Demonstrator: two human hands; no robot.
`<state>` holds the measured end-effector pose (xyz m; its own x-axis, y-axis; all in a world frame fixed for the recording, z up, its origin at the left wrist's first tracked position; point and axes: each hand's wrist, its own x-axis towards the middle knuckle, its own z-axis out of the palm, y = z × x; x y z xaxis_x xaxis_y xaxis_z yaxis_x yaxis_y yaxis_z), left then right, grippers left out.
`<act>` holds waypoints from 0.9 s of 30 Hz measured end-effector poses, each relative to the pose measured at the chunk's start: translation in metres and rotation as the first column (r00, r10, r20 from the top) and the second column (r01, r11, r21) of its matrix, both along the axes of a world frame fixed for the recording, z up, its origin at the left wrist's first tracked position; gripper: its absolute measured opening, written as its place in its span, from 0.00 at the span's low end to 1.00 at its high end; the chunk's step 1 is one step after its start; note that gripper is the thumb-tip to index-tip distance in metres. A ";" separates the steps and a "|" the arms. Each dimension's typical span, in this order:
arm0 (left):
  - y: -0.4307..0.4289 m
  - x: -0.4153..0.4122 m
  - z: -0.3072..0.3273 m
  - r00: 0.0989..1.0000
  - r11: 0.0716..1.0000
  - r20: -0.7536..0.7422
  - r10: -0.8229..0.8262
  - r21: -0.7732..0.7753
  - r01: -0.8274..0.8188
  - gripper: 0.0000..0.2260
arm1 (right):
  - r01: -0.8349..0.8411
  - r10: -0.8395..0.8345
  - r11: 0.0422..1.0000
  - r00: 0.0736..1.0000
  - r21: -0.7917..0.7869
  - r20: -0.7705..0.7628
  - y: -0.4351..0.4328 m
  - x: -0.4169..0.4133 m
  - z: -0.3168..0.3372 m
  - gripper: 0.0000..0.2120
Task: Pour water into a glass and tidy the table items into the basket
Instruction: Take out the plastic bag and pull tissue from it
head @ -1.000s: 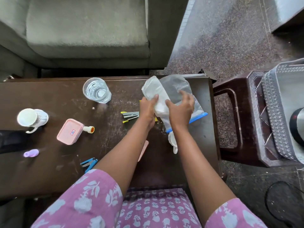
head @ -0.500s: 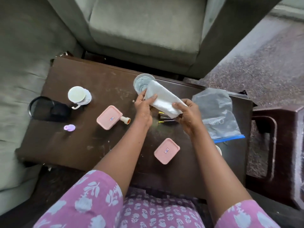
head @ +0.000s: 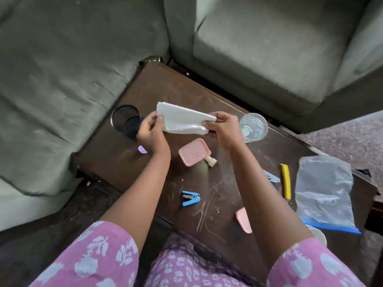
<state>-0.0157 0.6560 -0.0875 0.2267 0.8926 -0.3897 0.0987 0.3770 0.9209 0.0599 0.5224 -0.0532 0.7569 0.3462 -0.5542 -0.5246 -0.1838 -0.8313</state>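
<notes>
Together, left hand (head: 152, 134) and right hand (head: 225, 129) pinch a white cloth (head: 182, 121) over the scratched table (head: 167, 85) beside a grey sofa (head: 62, 69).

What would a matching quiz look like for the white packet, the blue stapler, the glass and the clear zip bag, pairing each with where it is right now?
Things:
1. white packet
2. blue stapler
3. glass
4. clear zip bag

Places:
A. lying on the table between the forearms
B. held up by the left hand and right hand
C. lying flat at the table's right end
D. standing beside the right hand

Pairs: 1-B, 2-A, 3-D, 4-C
</notes>
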 end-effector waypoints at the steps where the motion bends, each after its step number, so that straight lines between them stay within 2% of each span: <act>1: 0.014 -0.003 0.000 0.999 0.998 -0.021 0.030 0.047 -0.029 0.10 | -0.015 0.015 1.000 1.000 -0.006 0.012 0.016 0.001 0.000 0.08; 4: 0.045 -0.014 -0.001 0.987 0.972 -0.123 0.108 0.221 -0.079 0.11 | -0.048 0.050 0.997 0.998 -0.058 0.044 0.060 0.004 -0.001 0.08; 7: 0.070 -0.025 -0.010 0.959 0.940 -0.197 0.203 0.315 -0.134 0.12 | -0.086 0.089 0.992 0.996 -0.088 0.023 0.094 0.004 -0.005 0.07; 11: 0.089 -0.038 -0.021 0.925 0.946 -0.313 0.216 0.301 -0.119 0.13 | -0.203 0.205 0.953 0.979 -0.223 -0.017 0.127 0.001 -0.007 0.05; 13: 0.095 -0.041 -0.024 0.922 0.956 -0.332 0.198 0.274 -0.107 0.13 | -0.256 0.278 0.908 0.961 -0.332 0.018 0.140 -0.001 -0.004 0.01; 15: 0.098 -0.042 -0.026 0.921 0.964 -0.347 0.179 0.250 -0.093 0.13 | -0.268 0.329 0.854 0.942 -0.446 0.063 0.152 -0.003 -0.002 0.09; 16: 0.098 -0.043 -0.026 0.918 0.966 -0.358 0.171 0.245 -0.084 0.14 | -0.263 0.344 0.834 0.935 -0.485 0.085 0.158 -0.006 -0.001 0.09; 18: 0.097 -0.044 -0.027 0.924 0.970 -0.349 0.159 0.231 -0.080 0.15 | -0.236 0.362 0.817 0.920 -0.526 0.150 0.169 -0.014 0.000 0.03; 21: 0.096 -0.046 -0.028 0.942 0.977 -0.308 0.130 0.201 -0.069 0.16 | -0.234 0.442 0.782 0.862 -0.578 0.249 0.184 -0.028 -0.002 0.01; 24: 0.094 -0.046 -0.026 0.941 0.968 -0.307 0.145 0.241 -0.071 0.15 | -0.287 0.532 0.740 0.803 -0.609 0.268 0.192 -0.038 -0.005 0.04; 27: 0.082 -0.045 -0.021 0.922 0.933 -0.309 0.233 0.338 -0.123 0.12 | -0.281 0.513 0.745 0.821 -0.605 0.251 0.188 -0.042 -0.011 0.10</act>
